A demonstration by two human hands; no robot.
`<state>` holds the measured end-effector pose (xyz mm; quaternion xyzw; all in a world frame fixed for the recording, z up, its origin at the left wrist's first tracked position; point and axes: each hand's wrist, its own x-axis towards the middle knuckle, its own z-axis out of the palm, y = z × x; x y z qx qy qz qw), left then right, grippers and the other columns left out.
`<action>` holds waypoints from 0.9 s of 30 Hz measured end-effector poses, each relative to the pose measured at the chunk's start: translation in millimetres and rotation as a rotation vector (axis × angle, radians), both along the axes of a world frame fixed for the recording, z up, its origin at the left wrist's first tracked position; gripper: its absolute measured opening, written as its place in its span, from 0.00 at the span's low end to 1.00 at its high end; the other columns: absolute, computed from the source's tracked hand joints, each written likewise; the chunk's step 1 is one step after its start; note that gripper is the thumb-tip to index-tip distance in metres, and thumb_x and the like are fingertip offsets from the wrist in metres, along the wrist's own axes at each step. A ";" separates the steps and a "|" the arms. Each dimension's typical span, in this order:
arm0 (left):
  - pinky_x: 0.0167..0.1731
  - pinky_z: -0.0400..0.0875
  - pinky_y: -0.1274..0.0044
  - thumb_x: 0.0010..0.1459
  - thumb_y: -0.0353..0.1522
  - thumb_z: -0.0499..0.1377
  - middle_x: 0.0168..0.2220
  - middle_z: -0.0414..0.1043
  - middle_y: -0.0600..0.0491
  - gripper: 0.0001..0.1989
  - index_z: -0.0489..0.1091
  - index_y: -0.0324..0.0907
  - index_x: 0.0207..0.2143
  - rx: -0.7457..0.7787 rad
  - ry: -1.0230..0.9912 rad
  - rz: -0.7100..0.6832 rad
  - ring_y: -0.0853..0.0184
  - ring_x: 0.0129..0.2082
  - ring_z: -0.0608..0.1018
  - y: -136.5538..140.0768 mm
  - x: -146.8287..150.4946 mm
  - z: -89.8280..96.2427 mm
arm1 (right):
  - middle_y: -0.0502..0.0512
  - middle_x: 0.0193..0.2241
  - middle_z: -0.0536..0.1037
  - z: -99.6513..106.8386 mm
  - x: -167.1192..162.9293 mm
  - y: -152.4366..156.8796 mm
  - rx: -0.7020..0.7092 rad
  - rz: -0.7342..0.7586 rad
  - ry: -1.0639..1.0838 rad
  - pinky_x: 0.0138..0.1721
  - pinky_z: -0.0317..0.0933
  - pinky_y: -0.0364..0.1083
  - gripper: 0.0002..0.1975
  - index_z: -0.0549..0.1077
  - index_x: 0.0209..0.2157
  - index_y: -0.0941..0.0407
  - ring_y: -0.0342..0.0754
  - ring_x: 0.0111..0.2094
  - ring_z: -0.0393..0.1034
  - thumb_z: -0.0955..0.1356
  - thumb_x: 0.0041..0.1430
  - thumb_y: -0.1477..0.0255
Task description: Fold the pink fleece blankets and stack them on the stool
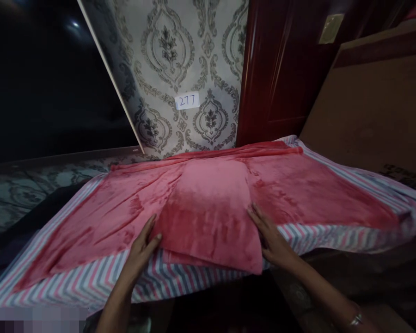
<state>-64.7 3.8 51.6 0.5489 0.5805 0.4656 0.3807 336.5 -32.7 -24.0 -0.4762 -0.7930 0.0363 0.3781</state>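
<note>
A pink plush blanket (131, 199) lies spread over a striped cloth (90, 277). At its middle is a folded panel of the same plush (211, 217), its near edge hanging slightly over the front of the striped cloth. My left hand (143, 247) is at the panel's left edge, fingers extended and thumb apart. Against the right edge rests my right hand (272, 236), its fingers stretched out and lying on the plush; its thumb side is partly hidden. Neither hand visibly grips the fabric.
Behind the covered surface stands a patterned wall (208, 60) bearing a paper marked 277 (187, 100). A large dark screen (55, 83) is at left. Dark red wood panelling (280, 69) and a big cardboard box (377, 106) stand at right.
</note>
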 end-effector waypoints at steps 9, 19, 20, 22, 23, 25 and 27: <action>0.50 0.72 0.68 0.43 0.35 0.68 0.48 0.78 0.48 0.35 0.70 0.43 0.57 -0.148 -0.534 -0.089 0.58 0.47 0.79 -6.8 2.8 3.6 | 0.57 0.71 0.40 -4.1 -12.2 -8.9 0.153 -0.006 -0.078 0.62 0.53 0.66 0.41 0.41 0.71 0.43 0.63 0.69 0.42 0.66 0.63 0.64; 0.60 0.63 0.67 0.45 0.31 0.65 0.46 0.79 0.49 0.33 0.69 0.44 0.57 0.059 -0.456 -0.098 0.58 0.56 0.74 -0.4 21.1 -22.1 | 0.59 0.55 0.74 20.2 -15.9 20.6 0.196 0.125 0.230 0.61 0.56 0.62 0.32 0.69 0.59 0.48 0.61 0.63 0.59 0.58 0.63 0.45; 0.62 0.60 0.66 0.47 0.32 0.65 0.49 0.78 0.49 0.34 0.66 0.44 0.59 0.069 -0.424 -0.082 0.59 0.58 0.73 0.2 22.3 -23.6 | 0.59 0.53 0.75 29.0 -15.9 25.9 0.191 0.123 0.263 0.61 0.56 0.61 0.32 0.71 0.57 0.49 0.61 0.61 0.62 0.58 0.63 0.45; 0.63 0.59 0.66 0.49 0.37 0.66 0.53 0.75 0.48 0.37 0.62 0.44 0.62 0.080 -0.396 -0.042 0.59 0.59 0.71 1.0 23.9 -25.3 | 0.59 0.49 0.78 49.3 -17.0 37.5 0.150 0.086 0.322 0.59 0.59 0.60 0.29 0.75 0.52 0.50 0.60 0.54 0.69 0.59 0.63 0.46; 0.63 0.59 0.65 0.49 0.39 0.67 0.54 0.74 0.48 0.39 0.61 0.45 0.63 0.081 -0.391 -0.023 0.58 0.59 0.71 1.4 24.7 -25.8 | 0.58 0.45 0.79 60.7 -18.2 43.9 0.124 0.062 0.349 0.55 0.62 0.58 0.27 0.77 0.47 0.51 0.59 0.49 0.71 0.60 0.63 0.46; 0.62 0.61 0.64 0.46 0.42 0.69 0.55 0.73 0.47 0.40 0.63 0.46 0.61 0.093 -0.366 0.021 0.56 0.59 0.72 2.5 26.8 -26.8 | 0.55 0.34 0.79 85.4 -21.8 58.7 0.090 0.034 0.406 0.43 0.67 0.52 0.24 0.77 0.35 0.53 0.54 0.37 0.72 0.62 0.62 0.48; 0.61 0.63 0.64 0.42 0.44 0.71 0.53 0.75 0.47 0.38 0.68 0.45 0.56 0.112 -0.320 0.065 0.53 0.58 0.72 5.0 29.8 -28.9 | 0.51 0.24 0.74 112.4 -27.0 75.8 0.083 0.040 0.469 0.31 0.64 0.46 0.24 0.72 0.25 0.55 0.48 0.28 0.66 0.63 0.60 0.49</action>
